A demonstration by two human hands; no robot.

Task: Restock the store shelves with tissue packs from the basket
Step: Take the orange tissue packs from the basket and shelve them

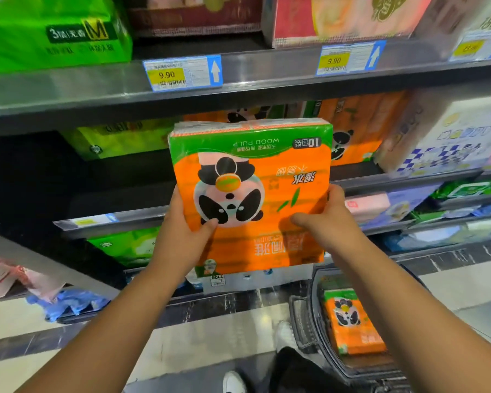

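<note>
Holding an orange pack (255, 177) upside down, just before the shelf (394, 177) of matching packs (360, 129). Clamping fingers of the left hand (182, 234) round its left edge, the right hand (329, 219) round its right. Leaving a spare pack (352, 324) in the basket (313, 307).

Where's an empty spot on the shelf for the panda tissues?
Bare dark shelf left of the held panda pack, in front of the yellow-green packs. Crowded on the right: orange panda packs, white-blue packs.

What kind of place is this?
Probably a supermarket aisle: grey metal shelves with yellow 9.90 price tags, a dark plastic shopping basket on the floor, and an orange-and-green panda tissue pack held up to them.
</note>
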